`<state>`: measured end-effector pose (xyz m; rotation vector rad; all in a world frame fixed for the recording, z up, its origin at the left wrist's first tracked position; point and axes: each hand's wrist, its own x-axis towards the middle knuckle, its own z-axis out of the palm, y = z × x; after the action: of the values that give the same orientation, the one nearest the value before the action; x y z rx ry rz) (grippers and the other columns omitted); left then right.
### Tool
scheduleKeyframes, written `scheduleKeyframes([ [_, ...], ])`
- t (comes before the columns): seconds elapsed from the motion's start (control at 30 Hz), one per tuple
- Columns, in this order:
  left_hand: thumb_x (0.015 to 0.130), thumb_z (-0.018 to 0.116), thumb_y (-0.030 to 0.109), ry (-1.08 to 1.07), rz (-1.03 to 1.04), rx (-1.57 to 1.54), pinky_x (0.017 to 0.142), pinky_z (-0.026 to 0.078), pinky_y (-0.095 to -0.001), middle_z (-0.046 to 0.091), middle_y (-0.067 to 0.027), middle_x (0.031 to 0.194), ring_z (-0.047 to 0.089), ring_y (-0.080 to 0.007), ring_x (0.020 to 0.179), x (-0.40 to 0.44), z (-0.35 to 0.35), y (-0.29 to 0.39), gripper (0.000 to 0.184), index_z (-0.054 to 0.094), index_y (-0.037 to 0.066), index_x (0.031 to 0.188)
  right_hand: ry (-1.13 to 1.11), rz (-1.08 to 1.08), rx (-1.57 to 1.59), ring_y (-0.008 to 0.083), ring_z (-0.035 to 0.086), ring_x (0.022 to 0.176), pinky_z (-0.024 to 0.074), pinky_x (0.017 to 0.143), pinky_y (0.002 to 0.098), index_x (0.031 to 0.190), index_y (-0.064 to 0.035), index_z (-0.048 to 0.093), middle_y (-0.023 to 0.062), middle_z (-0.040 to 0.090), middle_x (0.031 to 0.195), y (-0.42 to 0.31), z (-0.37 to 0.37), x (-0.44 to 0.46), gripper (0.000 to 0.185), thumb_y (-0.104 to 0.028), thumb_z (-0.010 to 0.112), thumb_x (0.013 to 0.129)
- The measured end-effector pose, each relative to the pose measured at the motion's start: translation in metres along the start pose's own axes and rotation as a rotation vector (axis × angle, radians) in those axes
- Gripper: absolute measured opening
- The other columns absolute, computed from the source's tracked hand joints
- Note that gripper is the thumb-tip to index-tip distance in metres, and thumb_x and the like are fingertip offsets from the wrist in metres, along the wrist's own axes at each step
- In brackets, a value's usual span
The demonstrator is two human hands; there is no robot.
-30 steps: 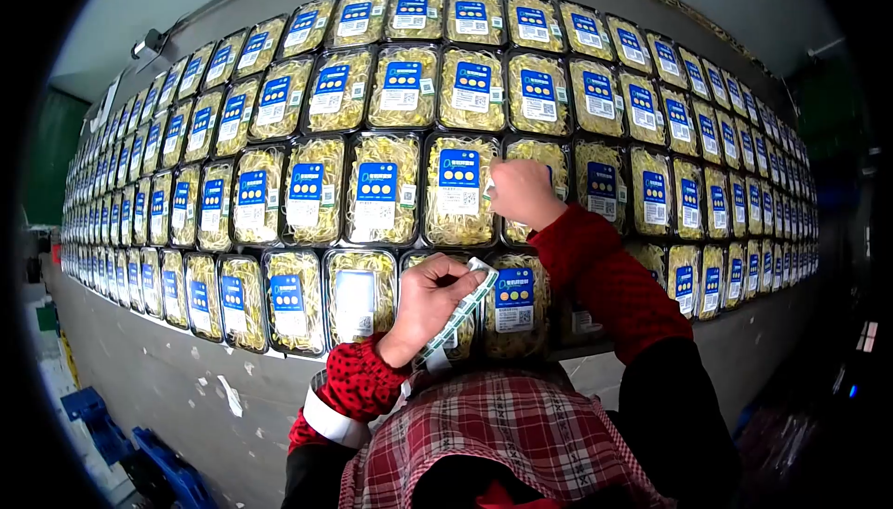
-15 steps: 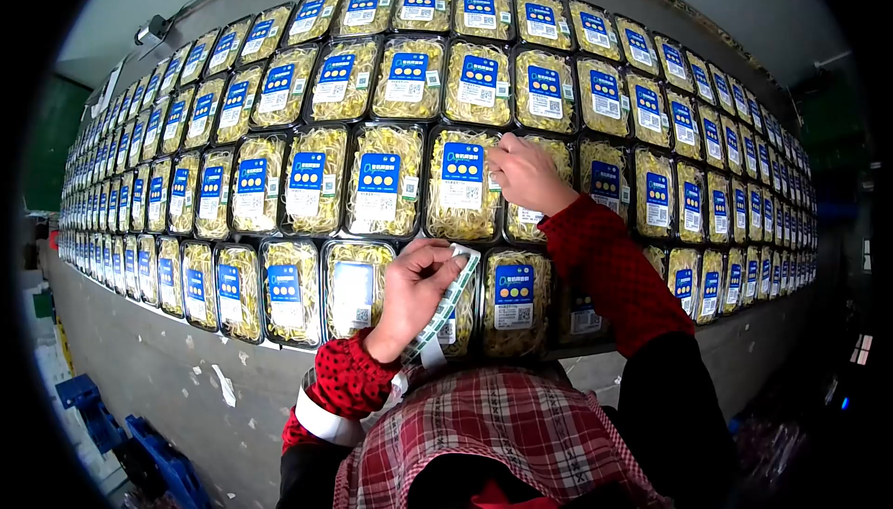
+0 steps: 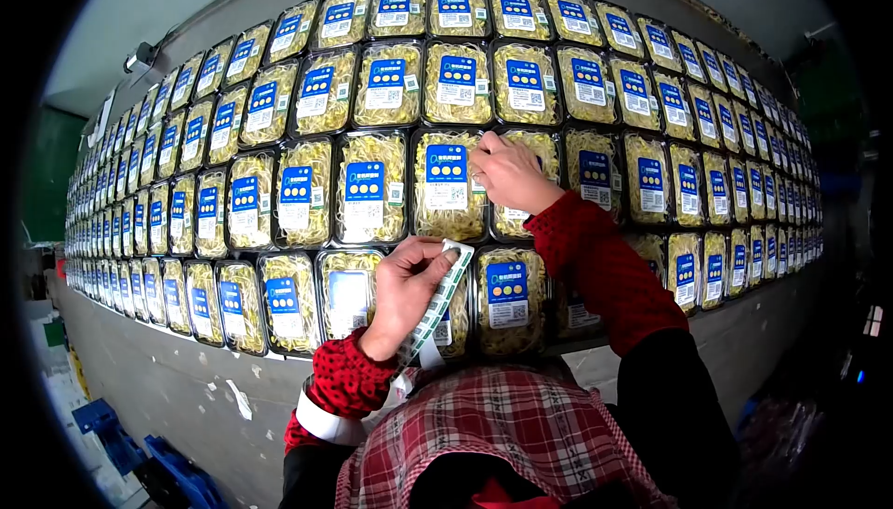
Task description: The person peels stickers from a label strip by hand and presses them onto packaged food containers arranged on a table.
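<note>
1. Here's the sprout tray (image 3: 450, 188), in the second row from the wearer, its long axis running away from the body, blue-and-white label (image 3: 446, 167) face up.
2. Right at its upper right side sits the right hand (image 3: 507, 172), the nearer of the two: fingers curled and bunched over that edge. What is under the fingertips is hidden, so I can't tell whether they pinch anything.
3. Down at the tray's near end, a little left, comes the left hand (image 3: 409, 286), thumb clamped over the label strip (image 3: 439, 306). That strip slants, upper end toward the tray, lower end back toward the left wrist.
4. So the tray lies up and slightly right from the left hand, and left of the right hand.
5. Next door, the left neighbour tray (image 3: 372, 188) wears a small green-and-white sticker (image 3: 396, 194); a front tray (image 3: 510, 301) stands to the right of the strip.
6. Outermost: red sleeves (image 3: 605, 272) and a plaid apron (image 3: 502, 411) at the bottom.
</note>
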<state>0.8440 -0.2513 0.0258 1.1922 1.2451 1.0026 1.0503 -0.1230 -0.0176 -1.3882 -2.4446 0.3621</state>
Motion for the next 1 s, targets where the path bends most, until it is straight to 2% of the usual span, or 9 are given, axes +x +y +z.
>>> scheduleKeyframes([
  [0.13,0.085,0.069,0.004,0.000,-0.061,0.013,0.075,0.044,-0.0235,0.065,-0.0069,0.096,0.057,-0.0116,0.083,0.000,-0.001,0.007,0.009,0.071,-0.002,0.092,0.115,0.006,0.004,0.0301,0.057,0.085,0.0460,0.073,0.0439,0.089,-0.0076,0.063,0.0090,0.053,0.092,-0.004,0.002,-0.003,0.012,-0.013,0.065,0.080],
  [0.2,0.084,0.070,0.003,0.013,-0.036,0.041,0.074,0.045,-0.0234,0.065,-0.0071,0.093,0.057,-0.0118,0.082,-0.001,0.000,0.013,0.009,0.071,-0.002,0.091,0.147,0.161,-0.040,0.0296,0.059,0.080,0.0472,0.071,0.0440,0.091,-0.0072,0.063,0.0092,0.054,0.089,-0.016,-0.010,-0.007,0.014,-0.014,0.066,0.079],
  [0.33,0.082,0.072,0.001,0.007,0.003,-0.007,0.070,0.044,-0.0243,0.065,-0.0066,0.084,0.056,-0.0112,0.076,0.008,0.005,0.007,0.006,0.071,-0.002,0.087,-0.180,-0.005,0.865,0.0263,0.066,0.081,0.0508,0.073,0.0339,0.097,0.0009,0.067,0.0155,0.068,0.089,-0.051,-0.046,-0.046,0.016,-0.009,0.061,0.086],
  [0.47,0.078,0.077,0.002,-0.045,-0.013,0.027,0.065,0.043,-0.0223,0.064,-0.0042,0.077,0.055,-0.0087,0.070,0.008,0.020,0.001,0.008,0.070,-0.002,0.080,-0.123,0.141,0.747,0.0286,0.066,0.077,0.0495,0.066,0.0362,0.091,0.0008,0.065,0.0157,0.067,0.086,-0.059,-0.055,-0.078,0.012,-0.007,0.062,0.082],
  [0.63,0.079,0.078,0.007,-0.105,-0.104,0.126,0.054,0.041,-0.0204,0.061,0.0001,0.066,0.049,-0.0047,0.058,0.015,0.050,0.014,0.016,0.068,-0.005,0.077,0.263,0.107,0.464,0.0289,0.062,0.068,0.0483,0.060,0.0374,0.083,-0.0043,0.063,0.0099,0.061,0.077,-0.055,-0.057,-0.120,0.005,-0.009,0.065,0.080],
  [0.7,0.078,0.078,0.006,-0.210,-0.055,0.144,0.056,0.042,-0.0215,0.062,-0.0019,0.068,0.051,-0.0057,0.061,0.015,0.059,0.013,0.014,0.068,-0.004,0.077,0.328,0.286,0.607,0.0211,0.061,0.068,0.0471,0.060,0.0342,0.083,-0.0041,0.063,0.0073,0.062,0.077,-0.017,-0.080,-0.136,0.006,-0.009,0.064,0.082],
  [0.77,0.077,0.078,0.004,-0.287,-0.022,0.154,0.057,0.042,-0.0226,0.062,-0.0038,0.071,0.052,-0.0069,0.064,0.014,0.067,0.009,0.013,0.068,-0.004,0.078,0.529,0.784,0.521,0.0134,0.059,0.070,0.0479,0.064,0.0303,0.086,-0.0012,0.063,0.0062,0.063,0.078,0.064,-0.098,-0.159,0.012,-0.013,0.063,0.085],
  [0.8,0.078,0.078,0.004,-0.296,-0.081,0.117,0.058,0.043,-0.0223,0.062,-0.0033,0.072,0.053,-0.0071,0.063,0.014,0.069,0.004,0.013,0.068,-0.004,0.078,0.750,0.760,0.451,0.0270,0.061,0.065,0.0496,0.063,0.0378,0.084,-0.0008,0.065,0.0147,0.064,0.073,0.115,-0.095,-0.177,0.012,-0.012,0.061,0.083],
  [1.0,0.081,0.074,0.002,-0.335,-0.115,0.076,0.064,0.045,-0.0225,0.063,-0.0046,0.080,0.055,-0.0082,0.068,0.027,0.083,0.001,0.009,0.068,-0.003,0.085,0.623,0.948,-0.110,0.0375,0.063,0.077,0.0498,0.067,0.0454,0.083,-0.0015,0.065,0.0183,0.066,0.080,0.215,-0.089,-0.204,0.018,-0.019,0.065,0.080],
])
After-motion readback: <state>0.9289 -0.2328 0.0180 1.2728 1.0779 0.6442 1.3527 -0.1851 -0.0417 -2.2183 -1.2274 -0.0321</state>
